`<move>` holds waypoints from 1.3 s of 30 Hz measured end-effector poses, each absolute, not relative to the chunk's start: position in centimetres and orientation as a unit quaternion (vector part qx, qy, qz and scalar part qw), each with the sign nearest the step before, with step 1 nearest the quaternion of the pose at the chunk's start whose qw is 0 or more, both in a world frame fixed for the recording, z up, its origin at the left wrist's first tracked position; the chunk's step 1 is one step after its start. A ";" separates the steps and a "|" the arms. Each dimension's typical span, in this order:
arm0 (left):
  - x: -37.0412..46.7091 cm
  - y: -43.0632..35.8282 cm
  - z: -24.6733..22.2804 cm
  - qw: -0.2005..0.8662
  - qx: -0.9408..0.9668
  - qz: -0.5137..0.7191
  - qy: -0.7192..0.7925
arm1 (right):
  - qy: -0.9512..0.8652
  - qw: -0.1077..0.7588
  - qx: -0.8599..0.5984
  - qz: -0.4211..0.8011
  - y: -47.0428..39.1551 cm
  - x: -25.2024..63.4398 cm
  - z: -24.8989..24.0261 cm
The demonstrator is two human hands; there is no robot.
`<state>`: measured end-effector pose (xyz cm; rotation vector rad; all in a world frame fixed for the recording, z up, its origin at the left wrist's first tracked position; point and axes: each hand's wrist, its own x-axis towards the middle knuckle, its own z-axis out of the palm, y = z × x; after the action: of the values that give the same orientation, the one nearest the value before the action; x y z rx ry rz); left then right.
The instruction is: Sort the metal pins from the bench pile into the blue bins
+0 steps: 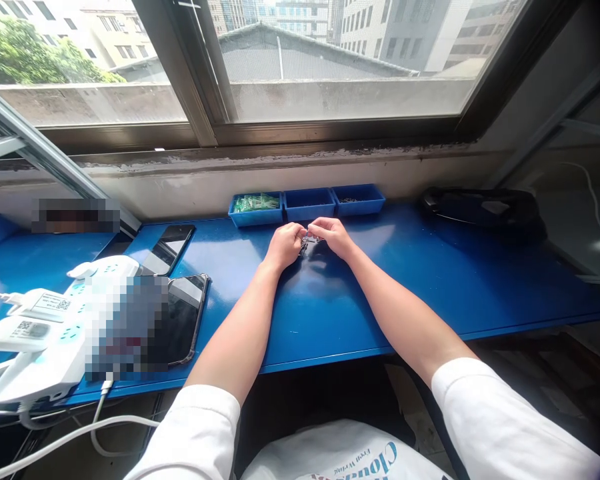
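Observation:
My left hand point(284, 247) and my right hand point(331, 235) meet over the blue table point(325, 313), fingertips nearly touching. Small dark metal pieces point(304, 247) show at the left fingers, which are closed round them. The right hand's thumb and index finger pinch at something too small to make out. Just beyond the hands stand three joined blue bins: the left bin point(256, 217) holds green and clear packets, the middle bin point(307, 212) shows a dark inside, and the right bin point(359, 206) has small dark parts in it.
On the left lie a phone point(169, 249), a tablet point(187, 313) and a white power strip point(67, 333) with chargers and cables. A black bag point(480, 210) rests at the back right. The window wall point(190, 187) rises behind the table.

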<state>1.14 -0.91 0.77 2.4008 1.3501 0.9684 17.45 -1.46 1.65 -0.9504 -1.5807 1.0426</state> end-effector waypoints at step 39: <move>0.5 0.0 -0.1 0.089 0.756 0.272 0.589 | -0.758 0.235 -0.609 0.010 4.0 16.4 3.7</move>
<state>0.51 0.03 -0.08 2.2493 1.7524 0.8091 16.36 3.99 3.75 -1.6706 -2.0802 0.0270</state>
